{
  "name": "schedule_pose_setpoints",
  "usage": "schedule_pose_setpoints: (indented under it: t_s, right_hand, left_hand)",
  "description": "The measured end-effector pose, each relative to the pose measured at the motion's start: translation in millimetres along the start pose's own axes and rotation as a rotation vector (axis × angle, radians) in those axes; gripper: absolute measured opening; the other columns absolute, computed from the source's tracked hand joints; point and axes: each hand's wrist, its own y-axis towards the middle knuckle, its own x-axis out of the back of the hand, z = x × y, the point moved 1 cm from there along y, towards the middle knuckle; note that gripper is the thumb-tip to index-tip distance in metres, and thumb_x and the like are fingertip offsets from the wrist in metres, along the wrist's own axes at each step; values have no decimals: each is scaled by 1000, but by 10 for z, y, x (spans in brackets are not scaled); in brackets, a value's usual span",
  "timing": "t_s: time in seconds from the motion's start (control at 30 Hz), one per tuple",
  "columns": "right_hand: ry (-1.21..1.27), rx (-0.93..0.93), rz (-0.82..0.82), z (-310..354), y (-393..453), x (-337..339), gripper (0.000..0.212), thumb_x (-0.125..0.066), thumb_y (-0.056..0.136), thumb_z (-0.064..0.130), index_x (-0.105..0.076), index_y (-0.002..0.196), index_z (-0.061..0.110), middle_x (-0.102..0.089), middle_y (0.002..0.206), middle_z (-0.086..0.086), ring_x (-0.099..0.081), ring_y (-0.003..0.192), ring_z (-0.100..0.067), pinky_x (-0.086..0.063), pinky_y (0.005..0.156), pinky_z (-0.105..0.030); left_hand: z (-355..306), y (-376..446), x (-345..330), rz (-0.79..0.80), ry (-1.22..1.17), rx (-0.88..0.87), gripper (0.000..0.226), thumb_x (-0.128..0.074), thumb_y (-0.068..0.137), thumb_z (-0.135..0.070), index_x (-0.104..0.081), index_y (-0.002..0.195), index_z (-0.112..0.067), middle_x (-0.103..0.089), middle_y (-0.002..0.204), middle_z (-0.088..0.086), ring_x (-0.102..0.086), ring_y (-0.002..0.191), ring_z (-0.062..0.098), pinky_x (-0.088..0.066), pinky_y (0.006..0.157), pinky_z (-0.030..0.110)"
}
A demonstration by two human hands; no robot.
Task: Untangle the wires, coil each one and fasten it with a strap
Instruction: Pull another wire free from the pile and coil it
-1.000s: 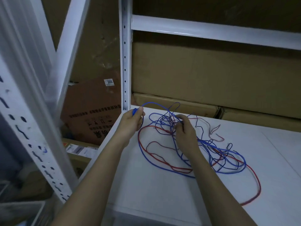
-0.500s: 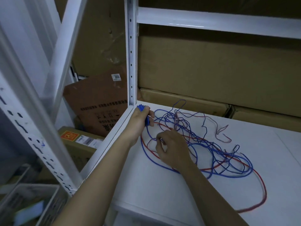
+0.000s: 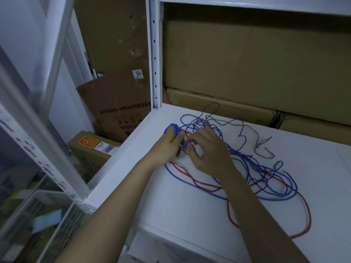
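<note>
A tangle of thin wires lies on the white shelf (image 3: 190, 215): a blue wire (image 3: 273, 198), a red wire (image 3: 308, 211), a dark blue wire (image 3: 210, 107) and a pale pink-grey wire (image 3: 260, 147). My left hand (image 3: 167, 147) grips a small coil of blue wire (image 3: 173, 129) near the shelf's left rear corner. Just to its right, my right hand (image 3: 207, 152) pinches a strand of the blue wire, fingertips almost touching the left hand. The wires under my right hand are hidden.
A white perforated upright post (image 3: 155, 54) stands at the shelf's left rear corner. Cardboard boxes (image 3: 247, 63) fill the back of the shelf. More cartons (image 3: 91, 147) and a wire basket (image 3: 57, 224) sit on the floor to the left.
My right hand has moved left from the middle of the tangle up to my left hand, bringing a blue strand. The blue coil in my left hand has grown.
</note>
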Motion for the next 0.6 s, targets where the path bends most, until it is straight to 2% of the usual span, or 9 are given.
schedule_pose_setpoints:
  t_s: [0.07, 0.13, 0.2, 0.27, 0.37, 0.43, 0.5, 0.53, 0.6]
  right_hand:
    - [16, -14, 17, -29, -14, 14, 10, -59, 84, 7, -67, 91, 4, -60, 83, -7, -54, 79, -24, -44, 69, -30]
    - [28, -25, 33, -52, -14, 38, 11, -61, 85, 7, -67, 93, 4, -60, 85, -7, -57, 80, -25, -47, 67, -33]
    - [34, -43, 41, -64, -8, 62, 9, -62, 86, 10, -66, 94, 6, -59, 86, -5, -57, 79, -24, -47, 66, -33]
    - [53, -101, 34, -77, 2, 95, 14, -68, 86, 16, -64, 96, 7, -56, 87, -2, -56, 77, -21, -48, 63, -36]
    - [46, -186, -22, -114, 2, 140, 28, -77, 79, 30, -63, 90, 8, -50, 83, 5, -49, 71, -13, -44, 58, -30]
    - [58, -251, -35, -158, -2, 170, 31, -80, 75, 34, -63, 84, 9, -51, 80, 7, -48, 69, -9, -39, 57, -22]
    - [108, -280, -41, -210, -5, 182, 23, -79, 77, 26, -64, 80, 8, -51, 78, 6, -47, 67, -6, -37, 57, -15]
    - [144, -287, -44, -231, -2, 182, 17, -77, 79, 20, -66, 80, 7, -51, 78, 6, -47, 67, -5, -38, 57, -15]
    - [233, -299, -38, -256, 12, 175, 7, -73, 82, 12, -70, 82, 6, -54, 81, 3, -51, 71, -7, -44, 62, -20]
  left_hand:
    - [-15, -34, -34, 18, 8, -2, 29, -38, 103, -33, -43, 86, -10, -51, 78, 19, -45, 69, 17, -41, 73, 41]
    - [-42, -65, -64, 53, -12, -7, 32, -37, 103, -35, -44, 84, -11, -51, 71, 8, -44, 63, 12, -38, 68, 31]
    - [-76, -90, -78, 60, -2, 0, 39, -36, 102, -41, -49, 84, -9, -51, 64, -3, -44, 58, 8, -36, 66, 27]
    - [-102, -113, -83, 42, 6, -22, 47, -35, 102, -43, -55, 87, -4, -49, 60, -5, -43, 53, 4, -35, 63, 23]
    - [-101, -172, -84, 2, -47, -69, 46, -38, 102, -39, -56, 84, -1, -46, 55, -7, -40, 46, 1, -33, 57, 19]
    - [-103, -213, -94, 23, -56, -62, 41, -40, 100, -42, -60, 83, -10, -47, 53, -10, -41, 46, 0, -35, 55, 15]
    - [-115, -230, -121, 77, -39, -29, 43, -43, 94, -52, -65, 88, -16, -55, 56, -13, -46, 50, -1, -37, 57, 11]
    - [-115, -230, -137, 100, -24, -19, 49, -45, 90, -57, -66, 91, -13, -58, 62, -11, -47, 55, 0, -39, 60, 14]
    - [-113, -228, -160, 120, 14, -6, 51, -49, 88, -58, -65, 91, -9, -59, 70, -1, -49, 59, 5, -41, 63, 20]
